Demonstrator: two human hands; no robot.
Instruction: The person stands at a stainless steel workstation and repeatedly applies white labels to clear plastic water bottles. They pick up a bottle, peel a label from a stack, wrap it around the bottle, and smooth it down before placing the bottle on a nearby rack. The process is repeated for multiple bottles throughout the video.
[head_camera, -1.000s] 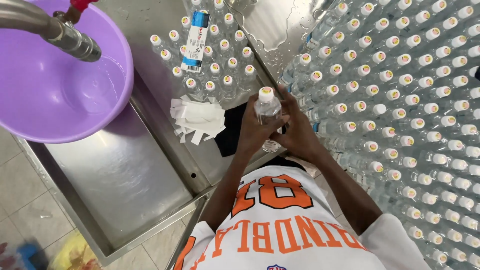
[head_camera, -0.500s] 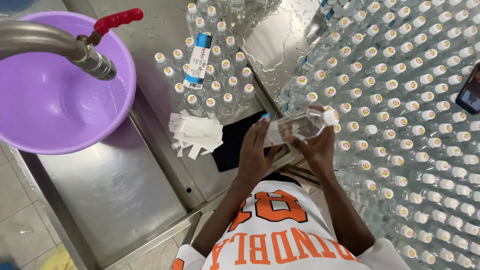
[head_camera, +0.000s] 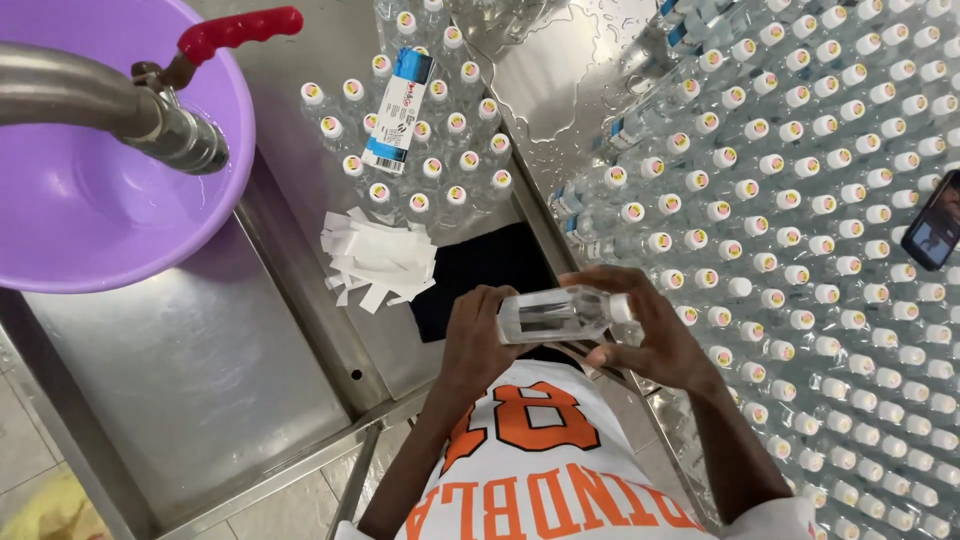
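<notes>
A clear unlabelled bottle (head_camera: 560, 313) was held sideways, clamped between the left hand (head_camera: 482, 335) and right hand (head_camera: 650, 335). A white label stack (head_camera: 378, 258) lay just beyond; many capped bottles (head_camera: 800, 250) stood rightward, few labelled.

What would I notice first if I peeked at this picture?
Probably the huge crowd of clear capped bottles standing in rows all over the right side. Next, the big purple basin at the top left, under a metal pipe with a red handle. In the middle, the left hand and right hand hold one clear bottle sideways, near a heap of white paper strips.
</notes>
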